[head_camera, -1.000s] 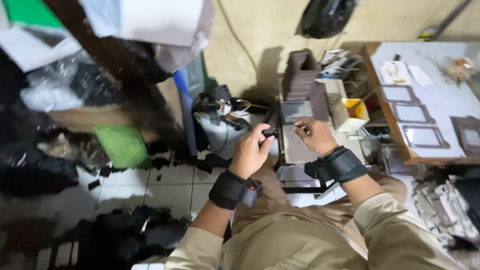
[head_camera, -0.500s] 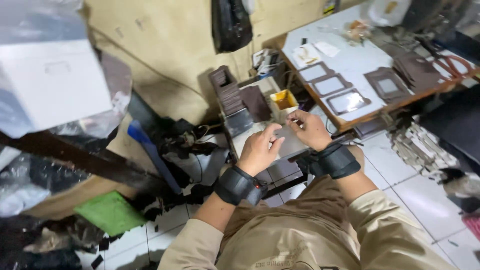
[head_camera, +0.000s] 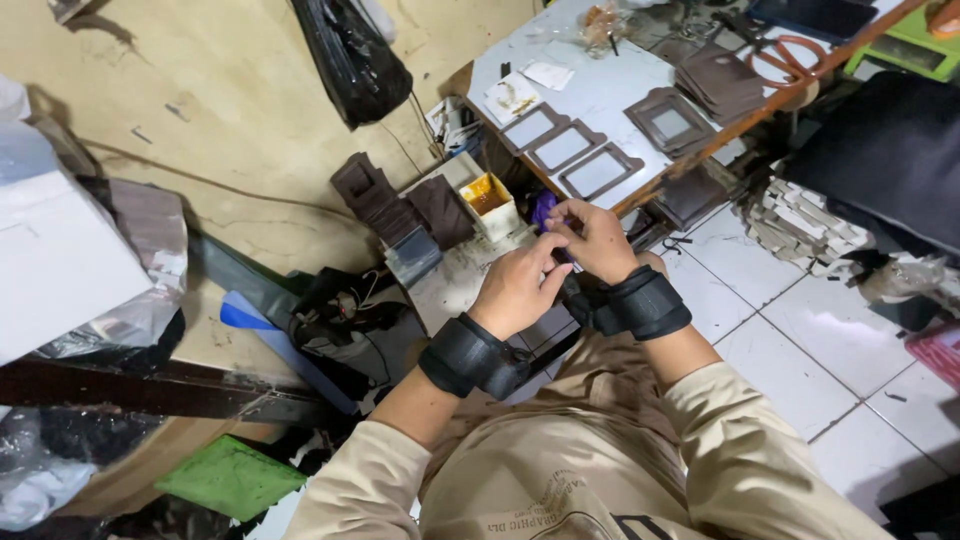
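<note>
My left hand (head_camera: 515, 288) and my right hand (head_camera: 598, 240) meet fingertip to fingertip over my lap, both with black wrist bands. Together they pinch a small dark piece (head_camera: 563, 262) that is mostly hidden by the fingers. A bit of purple material (head_camera: 543, 208) shows just beyond my right fingers. Right behind the hands lies a low stained work board (head_camera: 450, 282). On its far edge stands a white tub of yellow glue (head_camera: 487, 196).
Stacks of brown leather pieces (head_camera: 385, 205) stand against the wall. A white table (head_camera: 600, 95) at the upper right carries brown frame-shaped cutouts (head_camera: 598, 170). A black bag (head_camera: 350, 60) hangs above. Pale stacked pieces (head_camera: 800, 222) sit on the tiled floor at right, and clutter and a green sheet (head_camera: 230, 476) at left.
The view has swung to the right and the table now sits at the upper right. My hands were slightly apart over the board; now they are drawn together, pinching the small piece.
</note>
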